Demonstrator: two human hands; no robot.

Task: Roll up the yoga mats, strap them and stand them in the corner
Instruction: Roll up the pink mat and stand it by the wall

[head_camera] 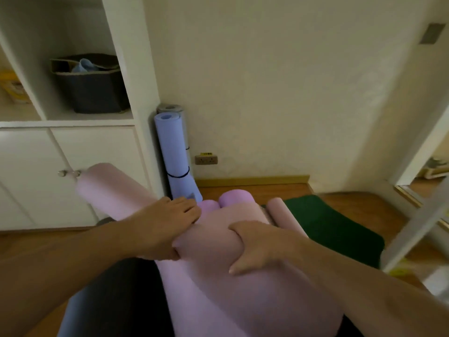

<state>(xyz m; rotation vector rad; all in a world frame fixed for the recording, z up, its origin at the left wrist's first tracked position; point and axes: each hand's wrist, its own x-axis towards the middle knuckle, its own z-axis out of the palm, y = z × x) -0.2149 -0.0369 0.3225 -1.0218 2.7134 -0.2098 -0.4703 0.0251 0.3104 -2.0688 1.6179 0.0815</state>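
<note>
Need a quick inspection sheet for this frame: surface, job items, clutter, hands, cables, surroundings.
Surface: wooden floor; green mat lies flat on it.
Job's things: pink mat partly rolled under both hands; blue mat rolled, strapped, upright in the corner, grey mat behind it.
Clutter: dark bin on the shelf.
Grippers: left hand and right hand grip the pink mat.
Cables: nothing seen.
Surroundings: white cabinet, wall socket.

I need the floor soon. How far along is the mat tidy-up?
Done: a blue mat, strapped, stands in the corner with a grey roll behind it. In hand: the left hand and right hand hold pink mats. Left: the green mat lies flat.
</note>
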